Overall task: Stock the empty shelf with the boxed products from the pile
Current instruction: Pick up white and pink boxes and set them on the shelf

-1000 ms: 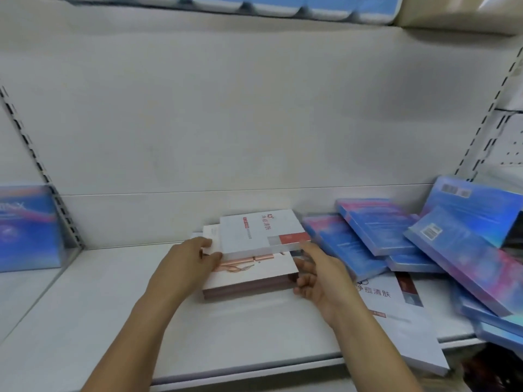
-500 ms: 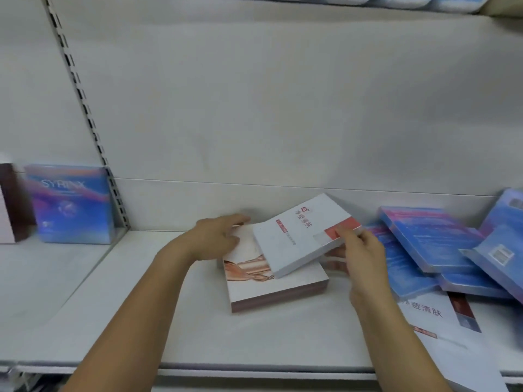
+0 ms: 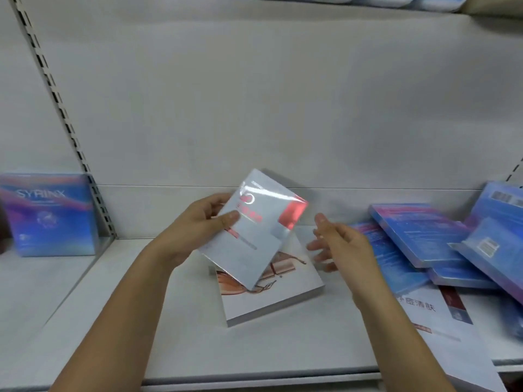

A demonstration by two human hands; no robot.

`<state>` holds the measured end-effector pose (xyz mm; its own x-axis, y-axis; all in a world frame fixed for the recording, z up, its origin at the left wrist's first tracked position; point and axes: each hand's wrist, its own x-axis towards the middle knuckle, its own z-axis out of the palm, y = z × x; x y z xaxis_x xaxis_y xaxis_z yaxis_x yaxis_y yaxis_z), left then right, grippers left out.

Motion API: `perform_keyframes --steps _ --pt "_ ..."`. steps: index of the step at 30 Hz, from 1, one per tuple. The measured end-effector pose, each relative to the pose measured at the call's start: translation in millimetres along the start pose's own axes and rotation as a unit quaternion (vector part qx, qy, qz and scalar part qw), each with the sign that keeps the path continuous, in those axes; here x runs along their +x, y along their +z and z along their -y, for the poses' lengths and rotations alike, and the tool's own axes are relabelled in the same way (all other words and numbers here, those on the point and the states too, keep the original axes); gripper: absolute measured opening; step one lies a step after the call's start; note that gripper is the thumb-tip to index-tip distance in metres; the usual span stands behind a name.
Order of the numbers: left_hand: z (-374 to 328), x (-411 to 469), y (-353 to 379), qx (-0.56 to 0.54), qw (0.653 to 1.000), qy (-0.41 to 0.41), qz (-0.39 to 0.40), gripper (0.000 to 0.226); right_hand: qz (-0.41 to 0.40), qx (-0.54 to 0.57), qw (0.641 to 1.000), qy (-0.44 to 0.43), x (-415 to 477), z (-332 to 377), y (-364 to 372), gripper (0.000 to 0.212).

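We see the left hand (image 3: 198,224) gripping a white box with a red patch (image 3: 254,230). The thumb lies across the front face and the fingers curl behind the box's 9 o'clock edge. The box is held tilted, top corner toward 1 o'clock, with glare on its wrap.

The right hand (image 3: 339,244) hovers just beside the box at its 3 o'clock side. Its fingers are relaxed and spread, holding nothing and clear of the box.

Toward 6 o'clock of the held box, a flat white box with a brown drawing (image 3: 277,295) lies on the shelf (image 3: 135,321). We cannot tell whether the two boxes touch.

At 3 o'clock from the flat box sits the pile of blue boxes (image 3: 418,236), overlapping at slants and partly covering a white box with printed characters (image 3: 433,315).

At 9 o'clock in the view, past the slotted upright (image 3: 62,117), a blue SYRINX box (image 3: 48,216) stands upright.
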<state>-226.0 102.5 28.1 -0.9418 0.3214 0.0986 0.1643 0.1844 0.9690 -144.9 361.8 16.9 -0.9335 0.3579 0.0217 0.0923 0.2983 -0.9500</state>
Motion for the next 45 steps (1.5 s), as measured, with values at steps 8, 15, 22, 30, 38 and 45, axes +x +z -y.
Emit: perform_keyframes --steps 8,15,22,30,38,45 --pt "11.5 -7.9 -38.6 -0.149 0.975 0.036 -0.164 0.026 0.194 -0.325 0.924 0.053 -8.8 -20.0 0.5 0.052" --pt "16.2 -14.6 -50.4 -0.157 0.968 0.025 -0.194 0.032 0.138 0.116 0.981 0.078 -2.2 -18.0 6.9 0.036" --pt "24.7 -28.0 -67.9 -0.153 0.969 0.01 -0.195 0.034 -0.018 0.272 0.96 0.06 15.5 -15.4 10.7 0.02" --pt "23.7 -73.8 -65.7 -0.119 0.957 0.037 -0.262 0.049 0.077 0.176 0.981 -0.025 5.6 -27.3 20.7 0.074" --pt "39.1 -140.9 -72.6 -0.108 0.923 0.017 -0.369 0.031 0.14 0.263 0.954 -0.025 -6.4 -28.9 23.0 0.061" --pt "39.9 -207.7 -117.2 -0.076 0.89 0.015 -0.449 0.026 0.206 0.279 0.937 -0.04 -36.6 2.6 79.6 0.032"
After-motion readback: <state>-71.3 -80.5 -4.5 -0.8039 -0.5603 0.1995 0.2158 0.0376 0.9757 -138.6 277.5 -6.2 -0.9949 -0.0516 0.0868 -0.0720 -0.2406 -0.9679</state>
